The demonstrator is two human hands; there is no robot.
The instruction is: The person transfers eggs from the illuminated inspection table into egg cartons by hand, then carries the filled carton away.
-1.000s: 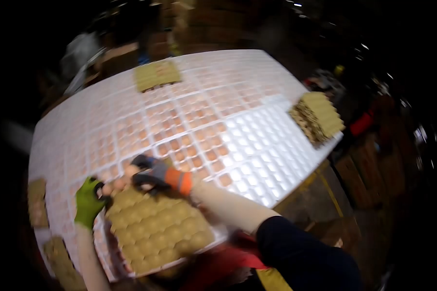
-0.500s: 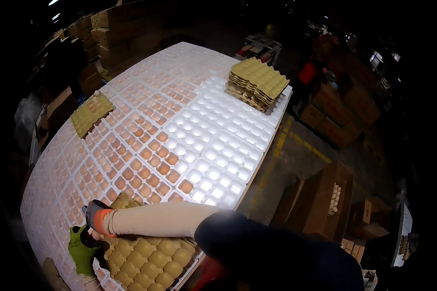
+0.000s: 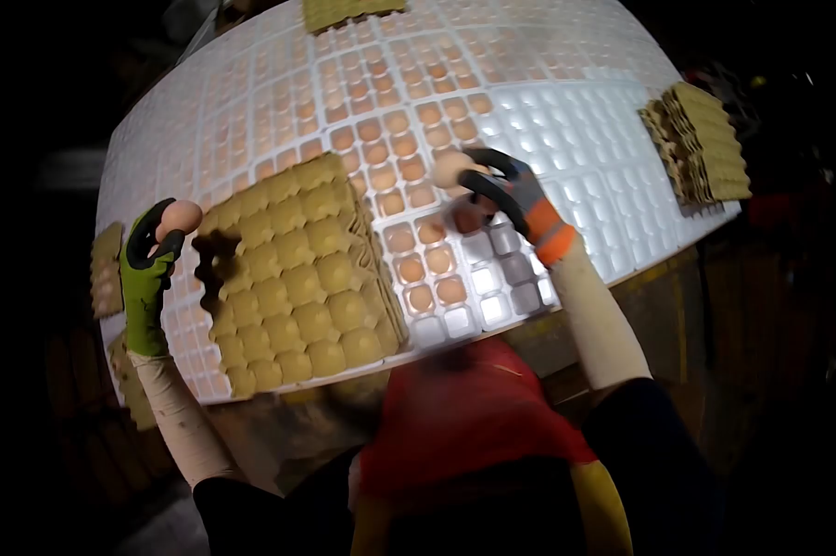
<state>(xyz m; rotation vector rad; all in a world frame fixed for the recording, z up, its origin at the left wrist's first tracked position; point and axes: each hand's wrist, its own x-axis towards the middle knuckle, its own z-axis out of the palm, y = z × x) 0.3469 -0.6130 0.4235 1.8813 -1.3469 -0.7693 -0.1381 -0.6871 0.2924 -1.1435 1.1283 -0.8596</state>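
My left hand, in a green and black glove, is closed around a brown egg at the left side of the stack of pulp egg trays. My right hand, gloved in grey, black and orange, pinches a pale egg above the white plastic egg trays. A darker, shadowed egg lies under the right fingers; whether the hand holds it or it sits in a cup is unclear. Below it, several brown eggs rest in the white cups, next to unfilled ones.
Lit white trays full of eggs cover most of the broad table. Another pile of pulp trays stands at the right edge, and one pulp tray lies at the far side. More pulp trays sit at the left edge.
The view has swung left and down. My right hand has moved from beside my left hand, across the pulp trays, to the white cups, holding an egg. An egg now shows in my left hand.
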